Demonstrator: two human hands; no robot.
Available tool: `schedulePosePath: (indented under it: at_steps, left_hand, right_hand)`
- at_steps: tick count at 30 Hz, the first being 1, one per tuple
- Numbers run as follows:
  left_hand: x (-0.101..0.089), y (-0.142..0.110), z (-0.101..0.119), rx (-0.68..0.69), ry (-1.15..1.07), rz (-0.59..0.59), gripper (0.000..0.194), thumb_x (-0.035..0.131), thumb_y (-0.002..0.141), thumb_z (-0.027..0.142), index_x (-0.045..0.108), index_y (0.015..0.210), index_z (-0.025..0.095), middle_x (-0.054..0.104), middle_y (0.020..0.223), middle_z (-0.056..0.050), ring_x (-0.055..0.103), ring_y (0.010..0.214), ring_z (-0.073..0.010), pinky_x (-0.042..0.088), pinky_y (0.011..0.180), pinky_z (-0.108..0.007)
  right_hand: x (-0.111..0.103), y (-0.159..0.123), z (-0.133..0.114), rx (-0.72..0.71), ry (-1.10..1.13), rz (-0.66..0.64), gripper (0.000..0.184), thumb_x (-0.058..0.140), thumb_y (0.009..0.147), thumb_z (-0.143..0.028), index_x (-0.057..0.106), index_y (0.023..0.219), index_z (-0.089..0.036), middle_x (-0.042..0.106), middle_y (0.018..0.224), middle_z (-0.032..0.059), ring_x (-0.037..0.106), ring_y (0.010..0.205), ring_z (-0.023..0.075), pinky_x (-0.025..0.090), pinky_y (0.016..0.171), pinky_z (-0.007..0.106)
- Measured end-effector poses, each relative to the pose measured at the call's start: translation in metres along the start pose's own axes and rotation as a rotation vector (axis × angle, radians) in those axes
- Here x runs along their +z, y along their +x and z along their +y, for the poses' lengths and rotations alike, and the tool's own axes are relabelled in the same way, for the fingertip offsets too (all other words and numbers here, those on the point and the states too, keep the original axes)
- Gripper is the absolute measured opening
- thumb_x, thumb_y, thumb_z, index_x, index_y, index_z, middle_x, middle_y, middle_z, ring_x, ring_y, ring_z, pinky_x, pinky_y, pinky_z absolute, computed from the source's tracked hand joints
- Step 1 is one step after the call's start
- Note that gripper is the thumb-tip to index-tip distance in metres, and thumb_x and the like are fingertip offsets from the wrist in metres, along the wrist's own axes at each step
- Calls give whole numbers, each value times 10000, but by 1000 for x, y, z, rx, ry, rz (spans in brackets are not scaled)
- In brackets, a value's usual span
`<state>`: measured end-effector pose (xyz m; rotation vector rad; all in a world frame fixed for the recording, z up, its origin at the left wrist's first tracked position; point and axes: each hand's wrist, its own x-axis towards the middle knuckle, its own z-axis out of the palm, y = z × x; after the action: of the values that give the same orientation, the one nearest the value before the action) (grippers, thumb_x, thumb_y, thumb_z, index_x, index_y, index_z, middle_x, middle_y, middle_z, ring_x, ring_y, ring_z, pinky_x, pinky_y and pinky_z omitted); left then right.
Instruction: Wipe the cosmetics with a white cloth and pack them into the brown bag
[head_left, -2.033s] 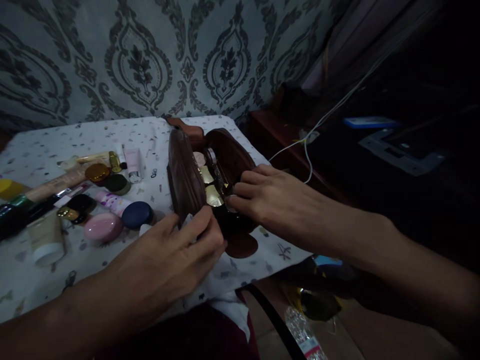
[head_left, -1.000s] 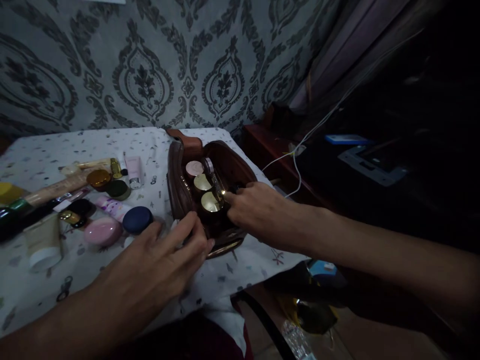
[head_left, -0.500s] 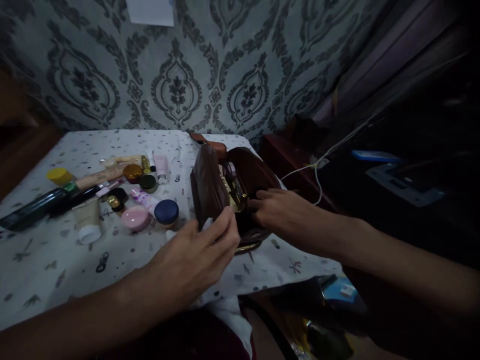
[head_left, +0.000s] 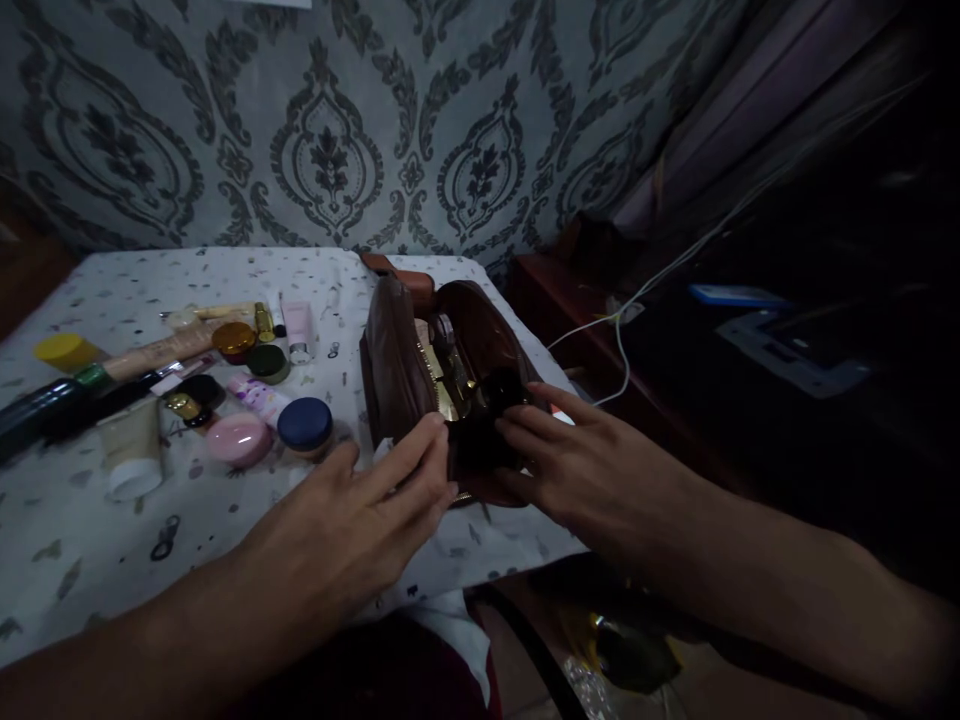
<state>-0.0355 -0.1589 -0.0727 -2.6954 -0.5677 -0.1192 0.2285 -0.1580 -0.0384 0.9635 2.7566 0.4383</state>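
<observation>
A brown zippered bag (head_left: 397, 365) stands unzipped on the cloth, with gold-coloured items (head_left: 448, 390) and a small round case (head_left: 442, 330) inside. My left hand (head_left: 375, 515) pinches the bag's near rim with thumb and fingers closed. Over the bag's right front side, my right hand (head_left: 562, 455) has its fingers curled around a dark shape at the opening. That shape is too dark to name. A small orange-and-white patch (head_left: 559, 412) shows behind the right fingers.
Left of the bag lie cosmetics: a blue-lidded jar (head_left: 305, 425), a pink round case (head_left: 238, 440), a white-capped tube (head_left: 133, 450), a yellow lid (head_left: 66, 350) and several others. White cables (head_left: 622, 350) run along the right. Patterned wall (head_left: 326, 170) stands behind.
My right hand has drawn back towards me from deeper in the bag, its fingers now at the near right edge. The left hand stays at the rim. The view has shifted slightly right.
</observation>
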Motion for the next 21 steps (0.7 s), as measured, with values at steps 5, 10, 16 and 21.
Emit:
schedulePosePath:
  at_steps: [5,10,16,21]
  left_hand:
    - [3,-3,-3,-12,-84,39,583,629,832,297,554,1409,258,468,1557,-118,247,1532,-365,537,877,-444]
    - [2,-2,-3,-12,-50,81,585,634,827,297,555,1402,218,414,1594,-139,203,1548,-356,530,876,-441]
    - [-5,-2,-1,3,-27,61,500,605,877,320,583,1365,215,399,1609,-129,243,1538,-339,511,900,-409]
    - [-10,-21,2,13,-28,103,413,589,926,303,598,1328,209,392,1617,-103,345,1491,-299,498,899,-360]
  right_hand:
    - [-2,-2,-1,-8,-1,-2,177,713,800,-230,767,964,-266,735,987,71,589,1074,268,366,1096,478]
    - [0,-3,0,-6,-58,21,118,695,806,-212,761,903,-229,741,988,82,613,1014,256,365,1091,473]
    - [4,3,-2,25,-152,47,122,659,808,-146,749,872,-199,738,925,78,619,913,240,392,1025,450]
    - [5,11,0,49,-199,13,122,669,765,-91,717,752,-202,696,803,59,597,827,221,384,974,431]
